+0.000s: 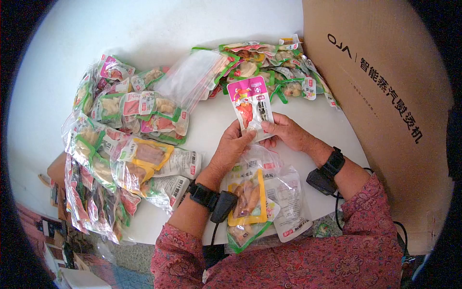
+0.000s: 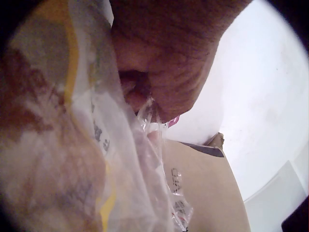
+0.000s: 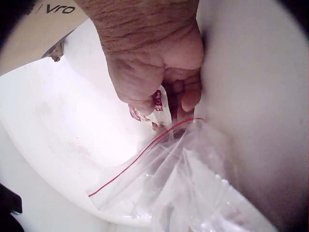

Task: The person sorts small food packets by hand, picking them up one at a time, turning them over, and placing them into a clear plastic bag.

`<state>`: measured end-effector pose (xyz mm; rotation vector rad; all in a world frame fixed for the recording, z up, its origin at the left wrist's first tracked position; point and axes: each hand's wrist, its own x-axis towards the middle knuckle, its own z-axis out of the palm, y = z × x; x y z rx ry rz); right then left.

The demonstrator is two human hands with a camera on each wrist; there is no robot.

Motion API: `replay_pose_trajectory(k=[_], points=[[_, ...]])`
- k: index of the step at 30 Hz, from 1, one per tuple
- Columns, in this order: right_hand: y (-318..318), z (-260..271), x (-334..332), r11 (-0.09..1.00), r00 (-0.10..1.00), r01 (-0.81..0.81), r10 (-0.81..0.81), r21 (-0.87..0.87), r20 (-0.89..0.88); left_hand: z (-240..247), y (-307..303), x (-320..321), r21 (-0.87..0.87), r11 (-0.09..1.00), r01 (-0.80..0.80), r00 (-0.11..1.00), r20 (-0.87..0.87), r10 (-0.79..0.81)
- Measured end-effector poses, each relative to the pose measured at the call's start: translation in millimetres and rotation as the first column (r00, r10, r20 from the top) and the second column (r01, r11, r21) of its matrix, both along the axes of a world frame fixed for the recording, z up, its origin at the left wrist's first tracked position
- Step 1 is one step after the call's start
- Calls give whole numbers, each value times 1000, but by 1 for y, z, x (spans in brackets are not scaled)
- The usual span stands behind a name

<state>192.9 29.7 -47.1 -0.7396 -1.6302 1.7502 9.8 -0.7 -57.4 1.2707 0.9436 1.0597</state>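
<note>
In the head view, a small pink-and-white food packet (image 1: pixel 247 103) with a red picture and dark print stands upright between both hands. My left hand (image 1: pixel 231 147) pinches its lower left corner, thumb in front. Thumb and fingers of my right hand (image 1: pixel 292 132) pinch its lower right side. Right below the hands lies a clear zip bag (image 1: pixel 262 161) with a yellow-edged packet (image 1: pixel 247 197) and a white printed packet (image 1: pixel 288 207) inside. In the right wrist view, the bag's red zip line (image 3: pixel 145 151) runs just under my right fingers. Bag film reaches my left fingers in the left wrist view.
Filled clear bags of food packets (image 1: pixel 139 103) are heaped along the table's left side. More packets (image 1: pixel 284 72) lie at the back. A stack of flat zip bags (image 1: pixel 192 77) rests between them. A tall cardboard box (image 1: pixel 385 96) stands along the right of the white table (image 1: pixel 211 125).
</note>
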Motion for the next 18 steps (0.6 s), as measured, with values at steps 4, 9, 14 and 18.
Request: replay_pose_trajectory(k=[4,9,14,18], points=[[1,-3,0,995,999,47,-49,-86,-14,4,-2,2,16,1000,-1,1000,-1,1],[3,-2,1,995,998,58,-60,-83,-12,6,-3,2,6,1000,-19,1000,-23,19],[1,-1,0,1000,999,3,-3,8,-35,7,-3,1,-22,1000,-17,1000,-16,17],[2,-2,1,999,1000,-14,12,51,25,2,0,1,-10,1000,-22,1000,21,22]])
